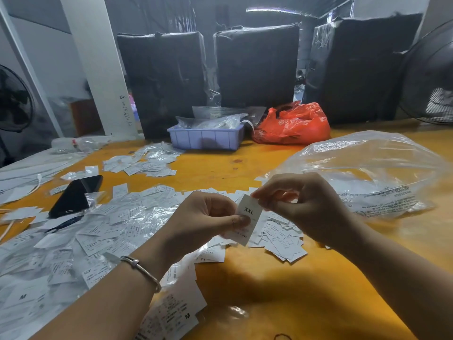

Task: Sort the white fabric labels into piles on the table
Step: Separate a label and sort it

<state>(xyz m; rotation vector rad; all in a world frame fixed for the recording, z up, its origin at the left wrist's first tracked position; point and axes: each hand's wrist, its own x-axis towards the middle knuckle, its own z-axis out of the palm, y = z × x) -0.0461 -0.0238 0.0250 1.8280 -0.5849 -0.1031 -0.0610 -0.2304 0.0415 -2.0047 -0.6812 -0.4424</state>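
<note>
A white fabric label marked XXL [248,212] is held up between both hands above the table. My left hand [203,217] pinches its lower part with the thumb on its face. My right hand [299,204] pinches its top corner. Under the hands lies a small pile of labels [282,241]. A broad spread of loose labels [85,231] covers the table's left side, some marked M or XS. Another pile [144,161] lies farther back.
A black phone [73,196] and dark tweezers [65,223] lie among the left labels. A large clear plastic bag [367,175] sits at right. A lilac tray [204,137] and a red bag [294,125] stand at the back of the yellow table [282,285].
</note>
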